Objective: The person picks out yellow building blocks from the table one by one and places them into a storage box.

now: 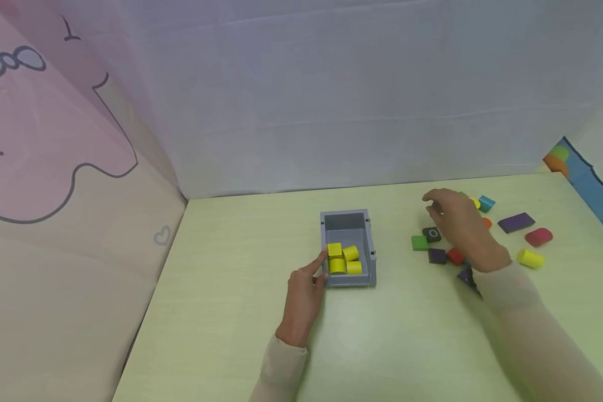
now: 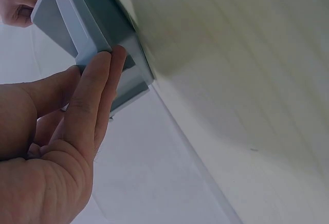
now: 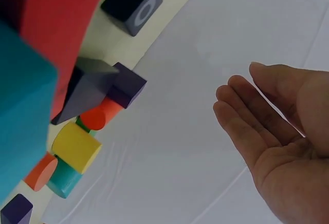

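Note:
A small grey box (image 1: 345, 279) stands on the table with several yellow blocks (image 1: 350, 253) gathered in its near end. My left hand (image 1: 304, 296) is at the box's near left corner. In the left wrist view its thumb and fingers (image 2: 90, 98) pinch the box's edge. My right hand (image 1: 454, 218) hovers over the loose coloured blocks at the right, fingers loosely bent and nothing in them. From the right wrist, the same hand (image 3: 277, 126) shows an empty palm, apart from the blocks.
Around the right hand lie a green block (image 1: 419, 243), a black block with a ring mark (image 1: 432, 234), a red block (image 1: 455, 256), a purple slab (image 1: 516, 223), a pinkish-red piece (image 1: 539, 237) and a yellow cylinder (image 1: 530, 258). A pale cloth (image 1: 382, 100) hangs behind the table (image 1: 231, 290).

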Tool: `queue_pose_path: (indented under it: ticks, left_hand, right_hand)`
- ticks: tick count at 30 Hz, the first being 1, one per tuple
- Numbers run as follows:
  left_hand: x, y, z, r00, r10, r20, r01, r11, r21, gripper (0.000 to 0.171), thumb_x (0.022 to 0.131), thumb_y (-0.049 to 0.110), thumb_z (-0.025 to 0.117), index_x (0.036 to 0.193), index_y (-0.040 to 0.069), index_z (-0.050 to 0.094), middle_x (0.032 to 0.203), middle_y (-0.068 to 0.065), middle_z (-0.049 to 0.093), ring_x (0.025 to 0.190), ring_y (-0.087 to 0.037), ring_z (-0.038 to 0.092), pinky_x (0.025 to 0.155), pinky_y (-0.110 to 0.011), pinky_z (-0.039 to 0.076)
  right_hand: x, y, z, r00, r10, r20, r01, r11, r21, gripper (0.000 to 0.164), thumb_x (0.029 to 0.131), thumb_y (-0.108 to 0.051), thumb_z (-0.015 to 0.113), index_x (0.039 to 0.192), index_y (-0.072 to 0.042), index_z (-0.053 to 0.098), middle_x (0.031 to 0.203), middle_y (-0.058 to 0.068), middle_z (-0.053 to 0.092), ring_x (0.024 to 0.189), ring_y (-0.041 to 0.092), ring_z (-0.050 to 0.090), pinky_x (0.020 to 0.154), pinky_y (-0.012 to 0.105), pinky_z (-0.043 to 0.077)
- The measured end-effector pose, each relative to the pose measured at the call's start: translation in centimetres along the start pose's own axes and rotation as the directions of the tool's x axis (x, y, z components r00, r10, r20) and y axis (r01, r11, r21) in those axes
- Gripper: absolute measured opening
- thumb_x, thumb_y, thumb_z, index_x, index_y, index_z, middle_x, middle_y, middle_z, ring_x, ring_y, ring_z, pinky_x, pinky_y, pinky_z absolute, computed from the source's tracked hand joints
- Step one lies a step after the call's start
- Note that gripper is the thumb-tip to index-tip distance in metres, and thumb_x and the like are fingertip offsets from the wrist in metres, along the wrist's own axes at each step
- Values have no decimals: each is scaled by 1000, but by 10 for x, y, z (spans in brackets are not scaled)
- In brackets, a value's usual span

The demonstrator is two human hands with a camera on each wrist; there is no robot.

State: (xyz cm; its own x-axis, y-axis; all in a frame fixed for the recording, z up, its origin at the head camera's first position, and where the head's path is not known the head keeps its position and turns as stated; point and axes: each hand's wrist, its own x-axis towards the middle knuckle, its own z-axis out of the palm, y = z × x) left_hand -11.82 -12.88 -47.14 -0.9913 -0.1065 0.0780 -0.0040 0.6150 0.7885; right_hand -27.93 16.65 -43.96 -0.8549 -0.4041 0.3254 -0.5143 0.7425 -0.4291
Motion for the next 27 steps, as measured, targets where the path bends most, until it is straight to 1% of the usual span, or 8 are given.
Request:
queue_pose_path:
  ticks: [4,9,13,17,20,21,24,27]
  left_hand:
    - [0,0,0,1000,-3,1,3,1000,-4,56,84,2,63,132,26,45,122,-11,55,48,-4,46,45,-23,39]
    - [0,1,0,1000,-4,-2,4,1000,-3,56,84,2,63,132,25,46,120,-12,56,47,-3,45,44,-22,38]
    - [0,0,0,1000,0,-3,0,1000,-2,56,84,2,63,132,26,45,107,-14,62,43,-4,42,42,-22,36]
    - [0,0,0,1000,3,-5,-3,1000,-4,57,84,2,63,132,26,45,107,-14,62,43,-4,42,42,-22,37]
    - [0,0,0,1000,1,-3,-1,1000,-2,57,84,2,63,132,27,45,92,-12,65,42,-4,39,42,-22,35]
    - [0,0,0,1000,1,-3,-1,1000,0,57,84,2,62,132,27,44,83,-10,64,41,-4,37,41,-22,35]
    - [0,0,0,1000,-1,-2,1,1000,3,57,84,2,62,132,27,44,67,-5,57,39,-4,32,40,-22,32]
    - [0,0,1,1000,1,-5,-1,1000,4,56,84,2,63,132,26,45,70,-7,59,39,-4,32,40,-22,32]
  right_hand:
    - [1,7,-2,1000,5,-16,-5,1000,1,22,80,5,62,101,0,60,96,21,62,79,31,56,69,49,47]
    - [2,17,-5,999,41,9,-41,999,25,21,81,4,62,101,1,59,98,21,61,88,35,55,77,52,46]
    - [2,25,-7,997,72,20,-72,997,17,21,80,4,63,101,2,59,96,21,61,87,35,55,77,53,46]
    - [0,31,-9,996,83,14,-83,997,-1,24,78,5,64,101,1,59,97,22,61,87,36,55,75,53,46]
    - [-2,34,-12,996,88,9,-88,996,-14,28,76,5,66,103,2,59,99,23,61,87,37,55,73,53,47]
    - [-2,35,-13,996,93,12,-92,996,-19,28,76,5,66,103,2,59,100,24,60,87,38,55,73,54,46]
    - [-3,37,-16,991,126,35,-125,992,-17,29,78,4,65,106,3,58,103,26,59,89,40,54,76,56,45]
    - [-4,39,-19,985,162,57,-162,987,-14,29,80,2,64,108,3,57,106,27,57,92,41,51,79,58,43]
